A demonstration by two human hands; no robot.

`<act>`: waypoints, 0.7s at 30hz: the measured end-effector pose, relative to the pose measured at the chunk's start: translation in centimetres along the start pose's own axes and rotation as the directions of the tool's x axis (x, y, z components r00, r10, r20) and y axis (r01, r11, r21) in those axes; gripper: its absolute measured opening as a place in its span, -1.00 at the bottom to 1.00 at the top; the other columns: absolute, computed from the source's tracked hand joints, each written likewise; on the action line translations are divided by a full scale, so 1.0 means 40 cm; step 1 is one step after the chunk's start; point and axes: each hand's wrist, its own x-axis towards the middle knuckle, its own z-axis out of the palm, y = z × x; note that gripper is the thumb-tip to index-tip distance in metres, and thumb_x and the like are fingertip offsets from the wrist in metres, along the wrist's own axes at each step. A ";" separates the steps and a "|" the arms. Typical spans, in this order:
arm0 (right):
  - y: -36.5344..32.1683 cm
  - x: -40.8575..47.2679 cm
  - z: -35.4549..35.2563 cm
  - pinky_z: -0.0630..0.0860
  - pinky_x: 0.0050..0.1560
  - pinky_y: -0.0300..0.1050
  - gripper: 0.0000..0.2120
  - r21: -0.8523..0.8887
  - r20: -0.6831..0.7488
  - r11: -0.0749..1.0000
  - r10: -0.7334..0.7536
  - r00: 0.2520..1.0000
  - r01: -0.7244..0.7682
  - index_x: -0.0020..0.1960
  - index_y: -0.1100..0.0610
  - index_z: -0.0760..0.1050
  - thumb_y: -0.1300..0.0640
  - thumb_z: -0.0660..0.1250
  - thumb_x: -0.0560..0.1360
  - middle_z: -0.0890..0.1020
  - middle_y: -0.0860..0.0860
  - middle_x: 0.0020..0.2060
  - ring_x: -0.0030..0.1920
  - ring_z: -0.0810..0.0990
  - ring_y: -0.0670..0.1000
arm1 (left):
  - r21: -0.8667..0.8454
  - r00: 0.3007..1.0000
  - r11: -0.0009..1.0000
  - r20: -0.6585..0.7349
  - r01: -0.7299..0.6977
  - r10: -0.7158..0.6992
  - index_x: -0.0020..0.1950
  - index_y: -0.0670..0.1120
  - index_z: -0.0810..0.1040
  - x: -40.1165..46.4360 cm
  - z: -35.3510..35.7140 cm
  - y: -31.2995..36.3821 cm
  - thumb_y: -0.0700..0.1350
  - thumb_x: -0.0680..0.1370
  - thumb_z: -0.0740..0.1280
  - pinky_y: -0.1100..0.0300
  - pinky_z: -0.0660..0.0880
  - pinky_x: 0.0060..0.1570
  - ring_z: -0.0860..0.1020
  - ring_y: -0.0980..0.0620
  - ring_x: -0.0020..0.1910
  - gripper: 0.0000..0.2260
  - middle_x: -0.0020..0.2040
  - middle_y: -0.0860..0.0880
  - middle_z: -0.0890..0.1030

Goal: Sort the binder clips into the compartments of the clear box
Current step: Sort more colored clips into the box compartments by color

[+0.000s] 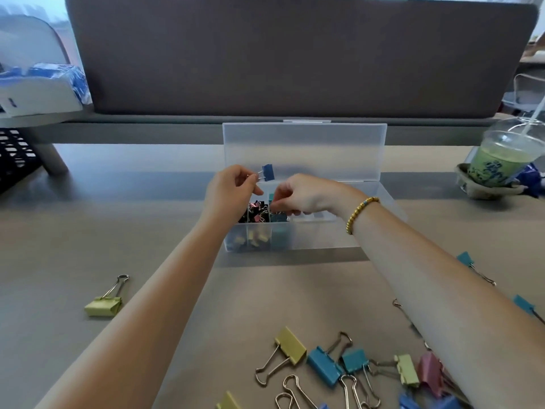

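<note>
Over on the far left of the desk [88,216] there's a lone yellow-green binder clip [103,305] lying by itself, well apart from everything else. Moving in, the person's left hand [228,191] is up over the left end of the clear box [309,231], fingers pinched together on the wire handles of a small dark blue binder clip [267,172], which sticks out to the right in front of the raised lid [305,150]. Below that hand, the leftmost compartment holds a heap of small clips [255,215], black, pink and yellow mixed. Next one over has teal clips [278,228], and the right hand [306,194] is dipped right into it, fingers curled down together, though I honestly can't tell if it's got hold of anything. There's a gold bead bracelet [359,214] on that wrist. The rest of the box to the right looks mostly hidden by the hand. Nearer the front, a loose pile of bigger clips [348,370], yellow, blue, pink, sits by the right forearm, with a couple of teal ones [466,258] beyond it. Far right, an iced green drink [498,163] in a plastic cup.
</note>
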 end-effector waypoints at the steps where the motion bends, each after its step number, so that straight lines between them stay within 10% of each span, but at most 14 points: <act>1: 0.000 0.008 0.004 0.34 -0.36 -0.22 -0.87 0.005 -0.018 1.000 0.008 1.000 -0.008 -0.15 0.07 0.44 0.05 0.32 0.53 0.49 -0.05 -0.34 -0.36 0.43 -0.09 | 0.007 1.000 1.000 0.001 -0.005 0.005 -0.11 -0.06 0.52 0.000 0.000 0.001 -0.12 0.58 0.24 0.15 0.43 -0.22 0.44 0.17 -0.38 -0.90 -0.31 0.11 0.61; 6: 0.007 0.011 0.018 0.39 -0.12 -0.13 -0.75 -0.041 -0.136 0.999 -0.012 0.991 0.007 0.01 0.12 0.41 0.01 0.39 0.47 0.49 0.00 -0.12 -0.10 0.46 0.02 | 0.050 1.000 0.999 0.010 -0.016 0.015 -0.07 -0.09 0.52 0.000 0.002 0.001 -0.12 0.58 0.24 0.24 0.34 -0.36 0.36 0.20 -0.48 -0.90 -0.30 0.10 0.61; 16: 0.044 -0.027 0.018 0.36 -0.23 -0.28 -0.88 0.199 -0.220 0.976 -0.046 0.974 0.091 0.03 0.12 0.48 0.12 0.33 0.52 0.50 -0.09 -0.21 -0.15 0.45 -0.07 | -0.023 1.000 1.000 0.021 0.015 -0.015 -0.13 -0.06 0.52 -0.003 -0.009 0.006 -0.13 0.57 0.26 0.10 0.49 -0.07 0.50 0.14 -0.29 -0.90 -0.32 0.09 0.61; 21: 0.047 -0.037 0.006 0.35 -0.28 -0.36 -0.73 0.373 -0.333 0.917 -0.009 0.943 0.141 0.26 0.15 0.43 0.09 0.12 0.62 0.52 -0.03 -0.01 -0.11 0.48 -0.12 | -0.012 0.996 1.000 0.093 -0.016 0.017 -0.09 -0.10 0.58 -0.011 -0.015 0.024 -0.13 0.56 0.29 0.36 0.42 -0.26 0.47 0.14 -0.29 -0.90 -0.30 0.12 0.58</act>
